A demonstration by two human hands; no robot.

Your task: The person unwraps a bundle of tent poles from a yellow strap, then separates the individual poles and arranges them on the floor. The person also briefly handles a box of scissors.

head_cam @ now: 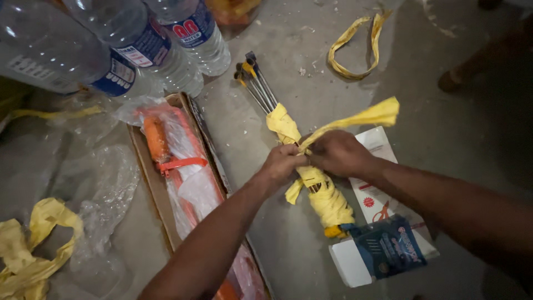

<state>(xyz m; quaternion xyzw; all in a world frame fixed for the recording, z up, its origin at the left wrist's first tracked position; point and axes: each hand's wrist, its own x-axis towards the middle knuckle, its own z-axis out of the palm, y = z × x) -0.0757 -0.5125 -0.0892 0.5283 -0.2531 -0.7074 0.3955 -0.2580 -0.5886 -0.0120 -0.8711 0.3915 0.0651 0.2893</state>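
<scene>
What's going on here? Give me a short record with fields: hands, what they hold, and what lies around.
Left hand: left hand pinches the yellow strip at the bundle.
Right hand: right hand grips the same strip, whose loose end sticks out to the right.
Bundle: metal rods wrapped in yellow strip, lying on the concrete floor.
Left of it: open cardboard box with an orange tool in clear plastic.
Top left: water bottles.
Below right: printed packet.
</scene>
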